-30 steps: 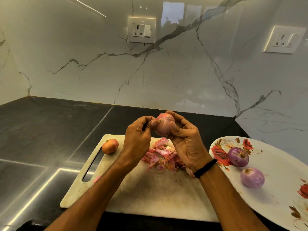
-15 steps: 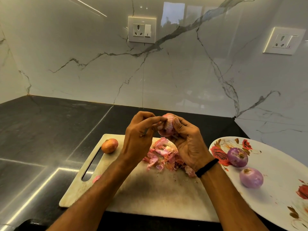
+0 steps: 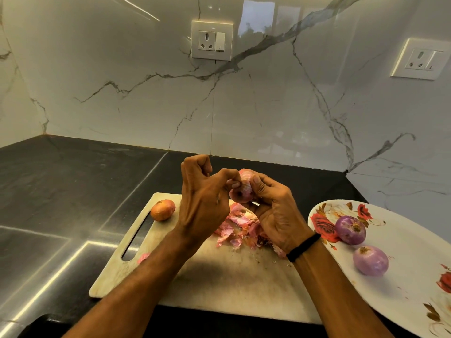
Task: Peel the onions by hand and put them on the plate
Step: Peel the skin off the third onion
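A partly peeled pink onion [image 3: 241, 191] is held in the air above the cutting board [image 3: 219, 276]. My right hand [image 3: 275, 213] grips it from the right and below. My left hand [image 3: 205, 203] pinches at its skin with thumb and forefinger, the other fingers curled. A heap of pink onion skins [image 3: 241, 228] lies on the board under the hands. One unpeeled brown onion [image 3: 162, 210] sits at the board's far left corner. Two peeled purple onions [image 3: 350, 230] [image 3: 370, 260] lie on the floral white plate [image 3: 402, 284] at the right.
The board lies on a black stone counter [image 3: 61, 191] that meets a white marble wall. A small pink skin scrap [image 3: 143, 257] lies by the board's handle slot. Two wall sockets [image 3: 211, 40] [image 3: 422, 59] are set in the backsplash.
The onion has been turned in my right hand and lowered a little. My left hand has moved up against it, thumb and forefinger now working at the skin.
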The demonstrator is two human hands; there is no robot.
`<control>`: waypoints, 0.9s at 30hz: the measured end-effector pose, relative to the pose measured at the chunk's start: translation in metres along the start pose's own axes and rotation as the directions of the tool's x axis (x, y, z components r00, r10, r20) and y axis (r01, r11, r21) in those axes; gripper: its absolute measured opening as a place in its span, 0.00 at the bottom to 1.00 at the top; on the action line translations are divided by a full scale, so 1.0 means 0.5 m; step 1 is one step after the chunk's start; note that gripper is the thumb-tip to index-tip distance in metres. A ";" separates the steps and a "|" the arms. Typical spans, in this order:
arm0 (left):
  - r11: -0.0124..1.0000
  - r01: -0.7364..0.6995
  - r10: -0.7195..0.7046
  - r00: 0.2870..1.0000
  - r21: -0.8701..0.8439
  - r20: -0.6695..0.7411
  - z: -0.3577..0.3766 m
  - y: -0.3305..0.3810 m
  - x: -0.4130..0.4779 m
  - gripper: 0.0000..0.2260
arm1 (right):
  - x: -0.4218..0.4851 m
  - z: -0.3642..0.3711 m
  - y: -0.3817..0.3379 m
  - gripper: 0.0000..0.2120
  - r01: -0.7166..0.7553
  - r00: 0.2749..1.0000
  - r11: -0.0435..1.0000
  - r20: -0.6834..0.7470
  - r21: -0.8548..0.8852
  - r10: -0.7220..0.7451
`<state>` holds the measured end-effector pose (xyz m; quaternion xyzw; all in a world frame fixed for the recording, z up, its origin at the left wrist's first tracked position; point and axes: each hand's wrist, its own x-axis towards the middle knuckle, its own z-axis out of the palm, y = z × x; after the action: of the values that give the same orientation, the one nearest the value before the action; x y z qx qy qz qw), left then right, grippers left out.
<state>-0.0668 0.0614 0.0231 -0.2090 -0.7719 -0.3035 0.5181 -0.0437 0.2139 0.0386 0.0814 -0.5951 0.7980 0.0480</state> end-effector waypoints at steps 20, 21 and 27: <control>0.903 0.285 -0.264 0.958 -0.321 0.108 0.009 -0.006 0.001 0.08 | -0.001 0.003 -0.023 0.17 -0.063 0.997 0.968 -0.035 0.242 0.073; 0.897 0.278 -0.250 0.960 -0.345 0.125 0.007 -0.005 0.001 0.09 | 0.000 0.003 -0.023 0.17 -0.057 0.997 0.971 -0.034 0.232 0.067; 0.834 0.356 -0.296 0.933 -0.422 0.204 0.006 -0.006 -0.003 0.06 | -0.001 0.006 -0.024 0.20 -0.046 0.999 0.981 -0.017 0.189 0.051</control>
<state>-0.0701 0.0611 0.0202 -0.2083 -0.7362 -0.5441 0.3443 -0.0411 0.2144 0.0506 0.0624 -0.5184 0.8525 0.0271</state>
